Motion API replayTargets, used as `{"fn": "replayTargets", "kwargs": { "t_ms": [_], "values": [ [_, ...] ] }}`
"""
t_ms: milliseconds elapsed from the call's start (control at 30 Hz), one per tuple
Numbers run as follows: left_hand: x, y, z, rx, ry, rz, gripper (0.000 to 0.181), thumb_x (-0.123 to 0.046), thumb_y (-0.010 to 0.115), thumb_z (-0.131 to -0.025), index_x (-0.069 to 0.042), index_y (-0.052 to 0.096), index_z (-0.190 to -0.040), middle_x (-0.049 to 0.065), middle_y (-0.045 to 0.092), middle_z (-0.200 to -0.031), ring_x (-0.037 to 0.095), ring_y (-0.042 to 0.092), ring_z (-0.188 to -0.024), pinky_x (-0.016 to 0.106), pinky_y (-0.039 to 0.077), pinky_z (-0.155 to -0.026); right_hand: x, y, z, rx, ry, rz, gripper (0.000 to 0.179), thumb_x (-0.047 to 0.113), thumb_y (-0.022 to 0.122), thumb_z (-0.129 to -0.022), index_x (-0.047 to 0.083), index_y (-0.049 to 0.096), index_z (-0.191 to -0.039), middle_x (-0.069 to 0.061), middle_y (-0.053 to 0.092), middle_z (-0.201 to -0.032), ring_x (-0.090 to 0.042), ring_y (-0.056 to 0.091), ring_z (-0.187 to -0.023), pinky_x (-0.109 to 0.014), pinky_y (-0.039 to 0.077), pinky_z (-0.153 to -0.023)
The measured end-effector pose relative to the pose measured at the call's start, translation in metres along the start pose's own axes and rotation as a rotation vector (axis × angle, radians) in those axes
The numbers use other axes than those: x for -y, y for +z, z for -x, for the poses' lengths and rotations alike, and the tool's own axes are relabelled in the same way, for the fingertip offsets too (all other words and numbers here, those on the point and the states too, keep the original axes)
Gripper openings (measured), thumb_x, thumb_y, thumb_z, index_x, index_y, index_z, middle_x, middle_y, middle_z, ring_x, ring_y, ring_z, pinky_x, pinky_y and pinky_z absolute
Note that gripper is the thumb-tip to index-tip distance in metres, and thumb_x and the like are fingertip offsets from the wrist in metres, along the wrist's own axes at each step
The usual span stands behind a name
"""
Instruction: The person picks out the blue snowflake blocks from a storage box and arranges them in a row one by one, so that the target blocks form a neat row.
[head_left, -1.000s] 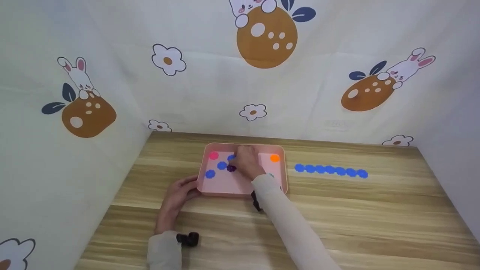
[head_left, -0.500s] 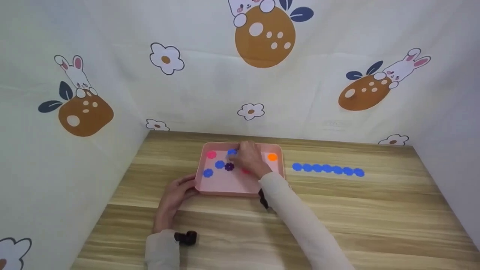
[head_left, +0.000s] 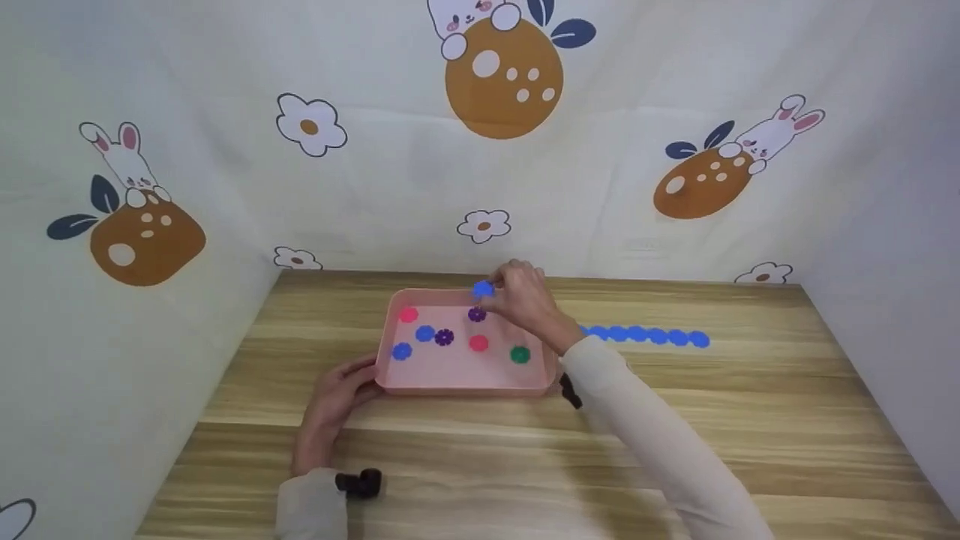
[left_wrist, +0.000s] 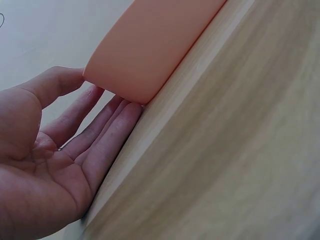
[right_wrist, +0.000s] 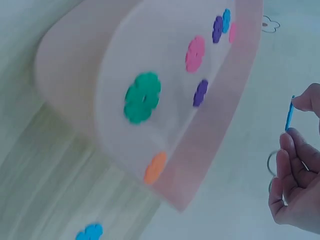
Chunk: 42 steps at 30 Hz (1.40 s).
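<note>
While your right hand (head_left: 525, 300) pinches a blue flower piece (head_left: 483, 289) between thumb and fingertip, that piece sits at the hand's left, held up apart from the pink tray (head_left: 450, 376) and overlapping its far rim in the head view. A purple flower piece (head_left: 477, 315) lies in the tray nearby. Your left hand (head_left: 336, 394), its fingers extended, touches the tray's left side near the front corner. To the tray's right, a row of blue pieces (head_left: 637, 334) lies on the wooden table (head_left: 450, 465).
</note>
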<state>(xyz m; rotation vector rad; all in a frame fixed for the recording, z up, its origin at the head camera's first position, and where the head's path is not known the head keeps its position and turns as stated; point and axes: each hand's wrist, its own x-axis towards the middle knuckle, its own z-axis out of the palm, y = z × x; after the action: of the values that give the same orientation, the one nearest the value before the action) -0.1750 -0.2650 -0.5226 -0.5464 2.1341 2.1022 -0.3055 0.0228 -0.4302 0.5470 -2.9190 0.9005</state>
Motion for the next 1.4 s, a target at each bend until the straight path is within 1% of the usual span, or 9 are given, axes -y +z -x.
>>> {"fn": "replayTargets", "kwargs": {
  "t_ms": [133, 333, 433, 633, 800, 1000, 1067, 1233, 1400],
  "values": [
    [-0.001, 0.0, -0.001, -0.001, 0.017, -0.01, 0.043, -0.019, 0.062, -0.1, -0.002, 0.057, -0.139, 0.023, 0.061, -0.138, 0.021, 0.071, -0.11, 0.033, 0.059, -0.097, -0.018, -0.022, 0.005, -0.046, -0.014, -0.007, 0.037, 0.027, 0.08, -0.08, 0.002, 0.073, -0.107, -0.011, 0.069, -0.103, -0.027, 0.056, -0.101, -0.04, 0.044, -0.094],
    [-0.001, -0.001, 0.0, 0.0, -0.008, -0.044, 0.045, -0.024, 0.062, -0.1, -0.006, 0.056, -0.141, 0.02, 0.058, -0.143, 0.02, 0.069, -0.114, 0.032, 0.058, -0.098, -0.051, -0.05, 0.02, -0.093, 0.04, -0.029, 0.034, 0.024, 0.077, -0.08, 0.001, 0.073, -0.106, -0.014, 0.067, -0.104, -0.03, 0.056, -0.103, -0.045, 0.045, -0.099],
    [0.002, -0.002, 0.002, 0.004, -0.02, -0.029, 0.045, -0.023, 0.061, -0.101, -0.006, 0.055, -0.142, 0.02, 0.056, -0.144, 0.019, 0.069, -0.113, 0.032, 0.058, -0.098, -0.071, -0.062, 0.029, -0.121, 0.057, -0.054, 0.033, 0.023, 0.074, -0.081, 0.0, 0.072, -0.105, -0.016, 0.067, -0.106, -0.032, 0.057, -0.104, -0.048, 0.045, -0.101],
    [0.004, -0.005, 0.004, 0.009, -0.031, -0.009, 0.044, -0.02, 0.059, -0.102, -0.004, 0.053, -0.143, 0.021, 0.054, -0.146, 0.019, 0.069, -0.114, 0.032, 0.058, -0.099, -0.11, -0.085, 0.044, -0.174, 0.088, -0.095, 0.035, 0.021, 0.072, -0.082, -0.004, 0.072, -0.107, -0.02, 0.067, -0.109, -0.036, 0.059, -0.107, -0.049, 0.051, -0.097],
    [0.0, -0.003, 0.002, 0.01, -0.028, -0.021, 0.045, -0.024, 0.061, -0.101, -0.007, 0.055, -0.142, 0.019, 0.056, -0.146, 0.018, 0.069, -0.115, 0.031, 0.058, -0.098, -0.142, -0.104, 0.058, -0.19, 0.162, -0.083, 0.035, 0.02, 0.072, -0.085, -0.006, 0.071, -0.109, -0.022, 0.066, -0.111, -0.036, 0.059, -0.106, -0.05, 0.054, -0.094],
    [-0.003, 0.003, -0.002, -0.008, -0.004, 0.002, 0.045, -0.021, 0.064, -0.099, -0.006, 0.056, -0.141, 0.017, 0.06, -0.141, 0.014, 0.071, -0.105, 0.028, 0.061, -0.092, -0.174, -0.118, 0.078, -0.225, 0.212, -0.072, 0.038, 0.02, 0.071, -0.086, -0.007, 0.069, -0.113, -0.024, 0.067, -0.113, -0.038, 0.062, -0.106, -0.052, 0.055, -0.094],
    [-0.004, 0.004, 0.0, -0.018, 0.001, 0.014, 0.045, -0.02, 0.065, -0.098, -0.006, 0.057, -0.14, 0.017, 0.061, -0.14, 0.014, 0.072, -0.103, 0.027, 0.061, -0.091, -0.184, -0.121, 0.085, -0.22, 0.235, -0.077, 0.04, 0.02, 0.07, -0.086, -0.007, 0.067, -0.116, -0.025, 0.067, -0.115, -0.039, 0.063, -0.108, -0.053, 0.055, -0.095],
    [-0.008, 0.008, 0.003, -0.01, -0.018, -0.014, 0.045, -0.022, 0.063, -0.1, -0.011, 0.055, -0.143, 0.018, 0.057, -0.144, 0.016, 0.07, -0.11, 0.029, 0.06, -0.094, -0.209, -0.129, 0.104, -0.194, 0.344, -0.069, 0.044, 0.021, 0.068, -0.088, -0.007, 0.064, -0.122, -0.027, 0.066, -0.12, -0.041, 0.061, -0.112, -0.054, 0.054, -0.097],
    [-0.015, 0.01, 0.006, -0.018, -0.031, -0.059, 0.044, -0.021, 0.058, -0.102, -0.013, 0.054, -0.145, 0.019, 0.055, -0.147, 0.022, 0.066, -0.119, 0.031, 0.059, -0.096, -0.23, -0.132, 0.117, -0.166, 0.42, -0.044, 0.047, 0.024, 0.067, -0.089, -0.008, 0.062, -0.124, -0.029, 0.065, -0.122, -0.041, 0.062, -0.111, -0.051, 0.056, -0.092]
  ]
}}
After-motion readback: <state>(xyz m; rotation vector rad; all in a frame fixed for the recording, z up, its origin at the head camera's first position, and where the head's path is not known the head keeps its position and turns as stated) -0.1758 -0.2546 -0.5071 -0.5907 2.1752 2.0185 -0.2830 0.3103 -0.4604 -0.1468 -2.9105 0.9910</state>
